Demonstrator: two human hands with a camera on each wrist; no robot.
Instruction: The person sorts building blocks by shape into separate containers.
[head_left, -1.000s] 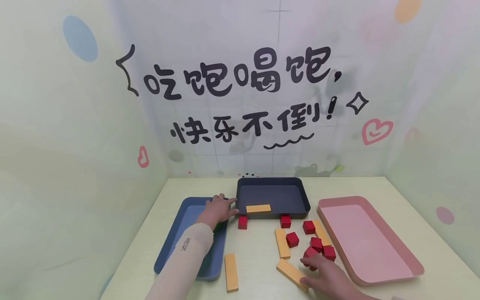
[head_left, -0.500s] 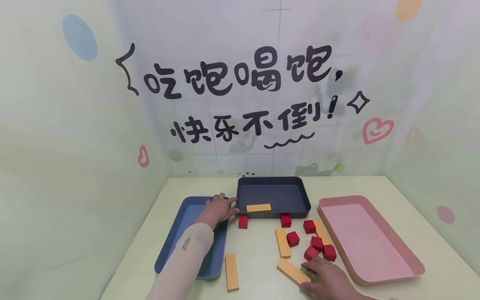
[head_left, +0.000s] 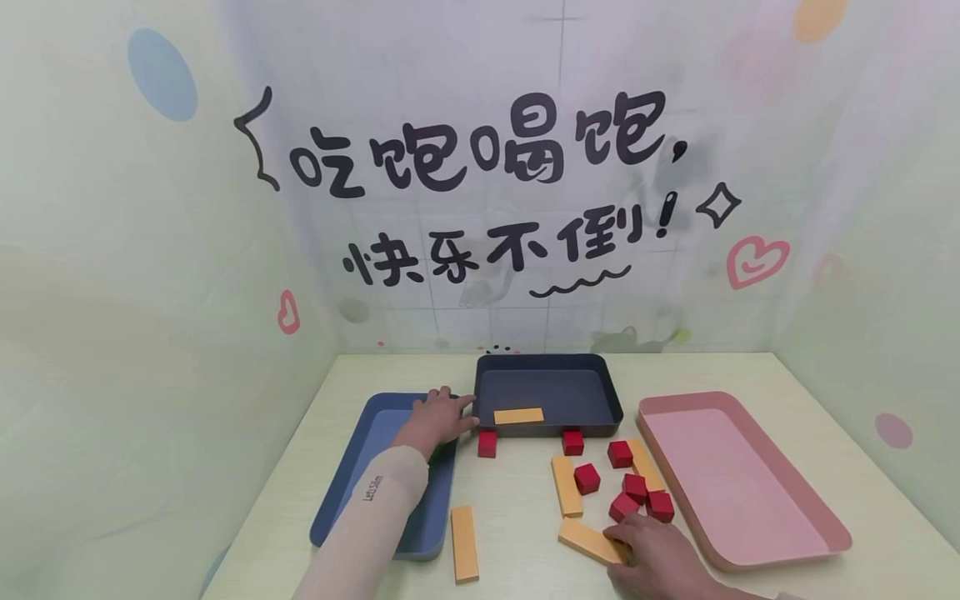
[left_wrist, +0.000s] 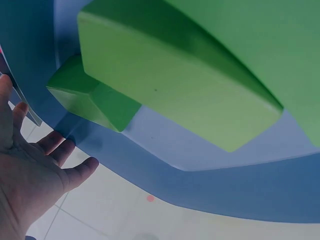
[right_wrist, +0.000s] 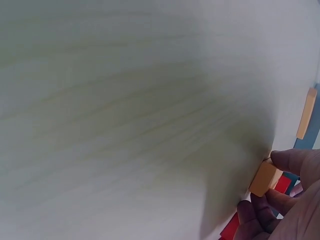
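My left hand (head_left: pixel 438 417) lies over the right rim of the blue tray (head_left: pixel 330 508), its fingers spread toward the left side of the dark navy tray (head_left: pixel 611 421). The left wrist view shows that hand (left_wrist: pixel 37 160) relaxed beside the blue wall, with several green blocks (left_wrist: pixel 170 75) lying in the tray. On the table at the front right, my right hand (head_left: pixel 663 554) pinches the right end of a yellow rectangular block (head_left: pixel 588 540). Close up, thumb and fingers of the right hand (right_wrist: pixel 287 195) hold the end of that block (right_wrist: pixel 265 179). Red cubes (head_left: pixel 624 507) sit just beyond the fingers.
A pink tray (head_left: pixel 750 483) stands at the right. One yellow block (head_left: pixel 519 416) lies in the navy tray. Other yellow blocks (head_left: pixel 464 543) and several red cubes (head_left: pixel 587 478) are scattered between the trays. Walls enclose the table at the back and sides.
My right hand has taken hold of the yellow block's near end, and the block has turned slightly and shifted right. The left hand stays where it was.
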